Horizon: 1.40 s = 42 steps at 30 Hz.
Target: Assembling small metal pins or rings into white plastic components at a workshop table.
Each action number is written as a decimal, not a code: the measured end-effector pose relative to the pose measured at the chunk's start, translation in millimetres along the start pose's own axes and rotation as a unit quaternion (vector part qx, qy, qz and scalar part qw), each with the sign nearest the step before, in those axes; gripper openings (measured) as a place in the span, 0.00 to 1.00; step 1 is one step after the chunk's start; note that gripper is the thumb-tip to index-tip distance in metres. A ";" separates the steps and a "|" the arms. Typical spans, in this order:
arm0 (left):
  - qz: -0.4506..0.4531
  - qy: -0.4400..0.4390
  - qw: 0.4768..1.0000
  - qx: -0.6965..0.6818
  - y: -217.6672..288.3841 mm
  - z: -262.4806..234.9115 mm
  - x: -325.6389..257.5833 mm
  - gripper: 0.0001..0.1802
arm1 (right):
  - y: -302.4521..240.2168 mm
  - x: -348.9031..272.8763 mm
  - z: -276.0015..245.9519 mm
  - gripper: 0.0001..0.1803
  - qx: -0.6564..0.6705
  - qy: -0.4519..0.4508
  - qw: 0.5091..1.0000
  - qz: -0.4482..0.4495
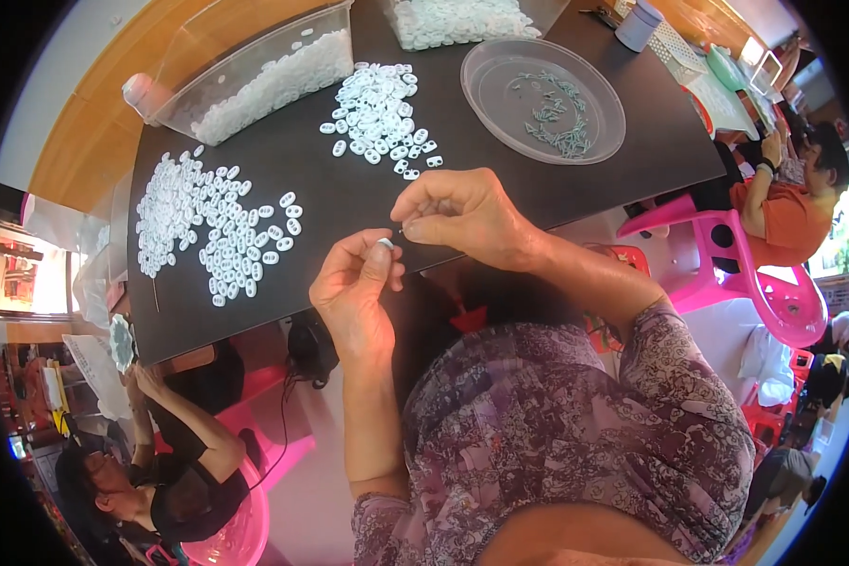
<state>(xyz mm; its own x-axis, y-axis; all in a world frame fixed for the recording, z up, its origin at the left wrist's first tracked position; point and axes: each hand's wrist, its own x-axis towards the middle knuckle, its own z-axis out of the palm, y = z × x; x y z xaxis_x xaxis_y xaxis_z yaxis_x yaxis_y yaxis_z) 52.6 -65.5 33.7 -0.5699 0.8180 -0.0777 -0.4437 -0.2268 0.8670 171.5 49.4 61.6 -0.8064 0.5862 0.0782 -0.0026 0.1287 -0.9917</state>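
Just past the table's near edge, my left hand (357, 294) pinches a small white oval plastic piece (385, 243) between thumb and fingers. Close to its right, my right hand (472, 219) is closed in a pinch, its fingertips almost meeting the piece. A tiny thin tip shows at those fingertips, too small to name. Beyond my hands lies a heap of white oval pieces (375, 111), each with dark slots. Two more heaps of the same pieces (172, 203) spread over the table's left side. A round clear tray (481, 111) at the right holds many small grey-green pins (568, 137).
Two clear bins, one at far left (269, 94) and one at far centre (462, 21), hold more white pieces. A grey-capped jar (639, 26) stands at far right. Co-workers sit on pink chairs at lower left (174, 481) and at right (790, 203).
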 end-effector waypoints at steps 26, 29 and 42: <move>0.138 -0.053 0.973 0.176 5.9 -15.6 -9.3 0.08 | -6.9 -17.5 27.5 0.03 0.022 0.014 0.999 0.047; 0.100 -0.030 0.987 0.126 3.0 -16.4 -9.7 0.09 | -3.3 -21.0 29.2 0.04 0.040 0.002 0.999 0.027; 0.045 -0.008 0.999 0.018 -11.1 -15.8 -11.9 0.06 | 14.5 -20.6 34.2 0.06 0.050 0.050 0.997 -0.017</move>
<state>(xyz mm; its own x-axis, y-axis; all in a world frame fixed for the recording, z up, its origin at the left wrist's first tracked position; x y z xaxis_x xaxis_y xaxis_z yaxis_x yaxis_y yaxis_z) 53.4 -81.0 17.2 -0.5956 0.8032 0.0091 -0.3654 -0.2810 0.8874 167.8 11.8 42.1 -0.7414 0.6606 0.1176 -0.0931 0.0723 -0.9930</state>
